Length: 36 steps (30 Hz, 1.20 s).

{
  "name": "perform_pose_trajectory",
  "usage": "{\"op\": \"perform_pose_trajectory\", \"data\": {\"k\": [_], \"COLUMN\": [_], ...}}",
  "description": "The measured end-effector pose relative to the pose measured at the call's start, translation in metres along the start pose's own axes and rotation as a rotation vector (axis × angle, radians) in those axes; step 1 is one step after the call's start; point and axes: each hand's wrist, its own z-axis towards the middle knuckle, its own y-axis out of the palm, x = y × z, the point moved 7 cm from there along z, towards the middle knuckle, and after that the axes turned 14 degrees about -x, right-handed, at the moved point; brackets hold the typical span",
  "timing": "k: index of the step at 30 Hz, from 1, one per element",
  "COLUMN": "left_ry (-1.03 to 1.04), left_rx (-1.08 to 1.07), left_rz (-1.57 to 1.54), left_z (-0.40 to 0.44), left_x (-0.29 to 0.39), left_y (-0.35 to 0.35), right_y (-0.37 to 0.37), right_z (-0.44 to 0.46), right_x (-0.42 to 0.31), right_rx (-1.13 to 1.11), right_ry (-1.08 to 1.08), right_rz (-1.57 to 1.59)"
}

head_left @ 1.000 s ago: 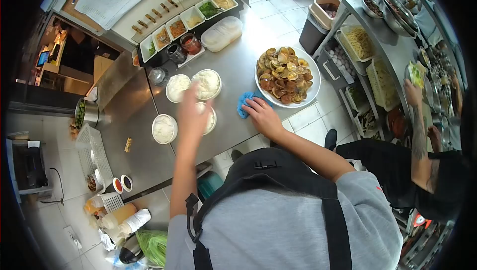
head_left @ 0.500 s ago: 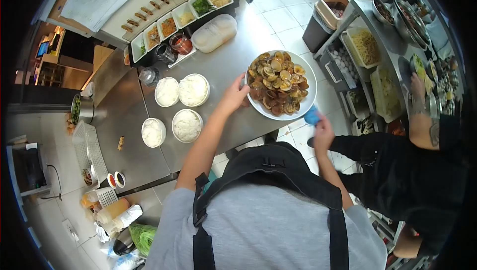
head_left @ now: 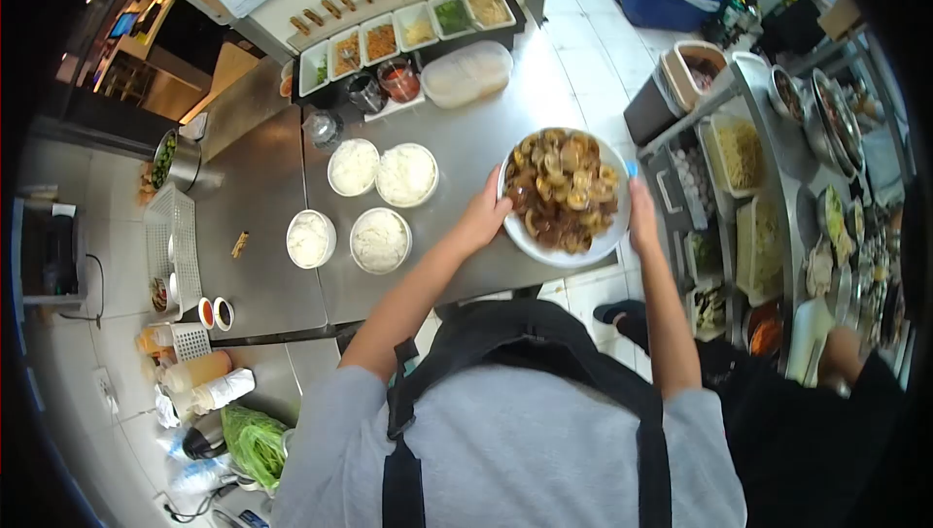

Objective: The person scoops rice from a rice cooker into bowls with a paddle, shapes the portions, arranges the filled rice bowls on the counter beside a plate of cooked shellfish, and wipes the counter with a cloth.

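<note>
The left hand (head_left: 483, 212) holds the near-left rim of the plate (head_left: 514, 230), pinching it with the thumb over the edge; the other fingers are partly hidden. The right hand (head_left: 641, 216) is at the opposite rim, its fingers fairly straight along the side. Whether its grip is closed on the plate, I cannot tell. A bit of blue cloth (head_left: 632, 169) shows at its fingertips.

The plate, heaped with brown clams (head_left: 567, 190), is between the hands, over the right end of the worktop (head_left: 457, 256). Whether it touches the worktop is hidden.

Left of the plate, four bowls of white rice stand on the worktop: two side by side at the back (head_left: 353, 168) (head_left: 406, 175), two nearer the person (head_left: 311, 238) (head_left: 380, 239). Behind them are a clear-lidded tub (head_left: 466, 73), two jars (head_left: 365, 93) (head_left: 398, 80) and a row of filled trays (head_left: 417, 26). A co-worker's arm (head_left: 842, 355) shows at the right, beside the steel shelf (head_left: 777, 144).
</note>
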Motion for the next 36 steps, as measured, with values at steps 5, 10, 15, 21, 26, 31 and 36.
{"op": "perform_pose_trajectory", "data": {"k": [5,10,15,21,26,31,36], "left_ry": [-0.051,-0.101,-0.345,-0.316,-0.401,-0.392,-0.29], "left_rx": [0.06,0.134,0.035,0.112,0.172,0.295,0.337], "left_rz": [-0.027,0.092,-0.158,0.104,0.114,0.18,0.285], "left_z": [-0.017,-0.03,-0.029,-0.031,-0.063,-0.088,-0.068], "left_x": [0.007,0.004,-0.006,0.0,0.027,0.016,0.0], "left_y": [-0.024,-0.035,-0.041,-0.044,-0.035,-0.026,-0.028], "right_y": [0.031,0.029,0.04,-0.012,-0.061,-0.129,-0.1], "right_z": [-0.001,0.023,0.022,0.027,0.001,0.005,0.044], "right_x": [-0.018,0.018,-0.002,-0.019,0.043,0.026,0.004], "right_rx": [-0.032,-0.046,-0.199,0.082,-0.276,0.063,0.14], "right_ry": [-0.05,-0.124,-0.025,-0.063,0.33,0.207,0.152], "right_rz": [-0.029,-0.125,-0.133,-0.025,-1.165,-0.763,-0.286]}}
